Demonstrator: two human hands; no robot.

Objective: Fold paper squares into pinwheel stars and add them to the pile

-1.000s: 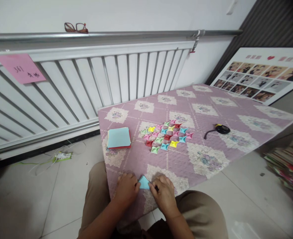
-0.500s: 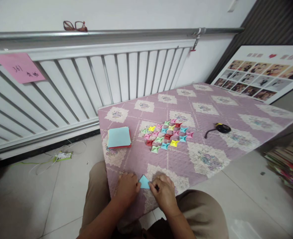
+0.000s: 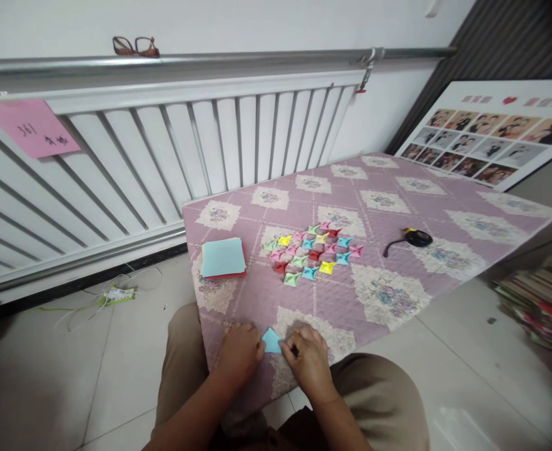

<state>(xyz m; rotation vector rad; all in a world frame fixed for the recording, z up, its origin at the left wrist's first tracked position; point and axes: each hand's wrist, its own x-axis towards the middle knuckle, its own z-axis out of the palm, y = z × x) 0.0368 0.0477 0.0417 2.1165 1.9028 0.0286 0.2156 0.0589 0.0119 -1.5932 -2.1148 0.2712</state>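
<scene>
Between my hands, near the table's front edge, lies a small piece of light blue folded paper (image 3: 271,341) with a pointed top. My left hand (image 3: 241,348) has its fingers curled, with the thumb side pinching the paper's left corner. On the other side, my right hand (image 3: 306,354) pinches the right corner between thumb and forefinger. Farther up the cloth sit several small folded paper shapes (image 3: 314,256) in pink, red, yellow, green and blue, set in slanting rows. A stack of square paper sheets (image 3: 224,257), light blue on top with red and yellow edges below, rests at the left.
A purple patterned tablecloth (image 3: 261,299) covers the table. To the right lies a black tape measure (image 3: 417,238) with a strap. A white radiator (image 3: 201,144) stands behind the table, and a photo board (image 3: 492,134) leans at the far right. Stacked papers (image 3: 543,313) sit low at right.
The camera view has shifted slightly. Both hands keep the same hold on the light blue paper, whose outline looks almost the same.
</scene>
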